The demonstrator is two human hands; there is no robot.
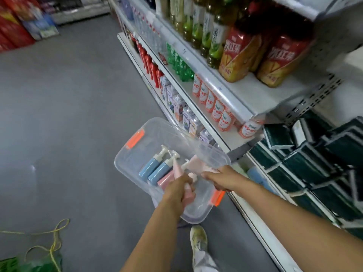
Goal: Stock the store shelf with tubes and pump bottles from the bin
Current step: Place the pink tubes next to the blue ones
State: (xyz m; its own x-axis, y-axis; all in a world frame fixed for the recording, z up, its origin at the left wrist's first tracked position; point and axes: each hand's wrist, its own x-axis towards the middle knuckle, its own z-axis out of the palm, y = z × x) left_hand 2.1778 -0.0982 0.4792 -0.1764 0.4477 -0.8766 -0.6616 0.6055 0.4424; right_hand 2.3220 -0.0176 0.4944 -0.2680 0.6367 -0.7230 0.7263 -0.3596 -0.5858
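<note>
A clear plastic bin (131, 154) with orange clips (135, 138) sat tilted in front of the store shelf (231, 107), low over the grey floor (68, 114). Inside it lay two blue pump bottles (150, 167) side by side with their white pumps pointing away from the person, and a pink pump bottle (166, 178) just beside them. The left hand (177, 190) was curled around a pink tube (189, 198) over the near end of the bin, fingers wrapped tight on it. The right hand (220, 176) was closed at the bin's right rim with more pink tubes (198, 163) fanning out from under its fingers; it seemed to grip them, though blur made it hard to tell whether it also held the rim.

On the shelf above, large red and yellow tea bottles (243, 54) stood next to green tea bottles (214, 38). One level down ran a row of small orange-and-white drink bottles (216, 108), with cartons (188, 118) below those. Dark green packs (314, 163) filled the unit to the right. A shoe (198, 240) showed on the floor under the bin, and a yellow cord (53, 240) lay at the lower left
</note>
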